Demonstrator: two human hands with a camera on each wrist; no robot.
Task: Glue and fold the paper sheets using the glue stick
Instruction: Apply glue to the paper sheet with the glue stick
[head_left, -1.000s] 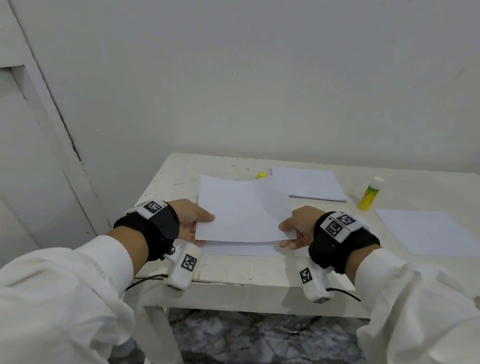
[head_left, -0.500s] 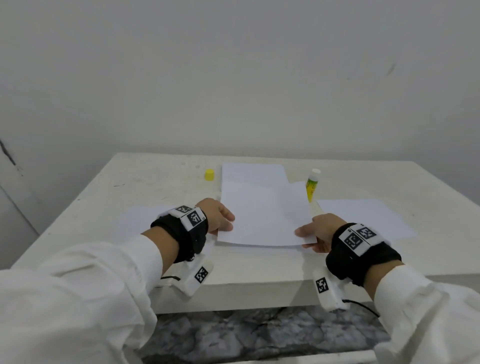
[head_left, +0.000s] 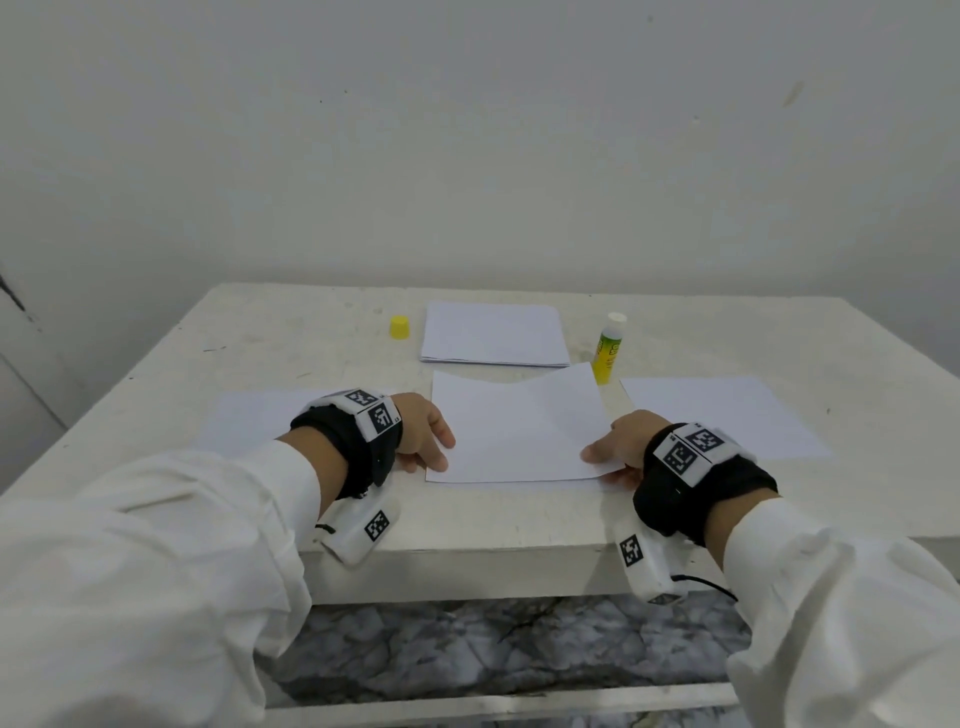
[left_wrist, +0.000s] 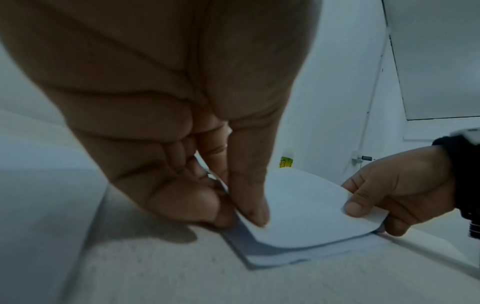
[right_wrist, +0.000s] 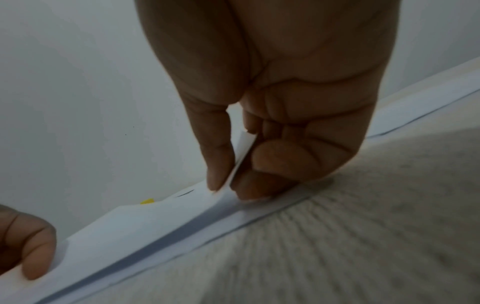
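Observation:
A white paper sheet (head_left: 519, 426) sits low over the table's front middle, held at both near corners. My left hand (head_left: 441, 457) pinches its left corner, thumb on top (left_wrist: 249, 205). My right hand (head_left: 597, 457) pinches the right corner between thumb and fingers (right_wrist: 221, 164). The held paper sheet (left_wrist: 298, 205) bows up over a second sheet lying flat beneath it (left_wrist: 272, 259). An uncapped green-and-yellow glue stick (head_left: 608, 348) stands just behind the sheet's far right corner. Its yellow cap (head_left: 399, 327) lies at the back left.
A stack of white paper (head_left: 493, 335) lies at the back middle of the white table (head_left: 311, 353). Single sheets lie flat on the left (head_left: 249, 421) and right (head_left: 722, 421). A wall rises right behind the table; its front edge is under my wrists.
My head has turned right, so the table now sits centred. Both hands keep their pinch and have lowered the sheet closer to the tabletop.

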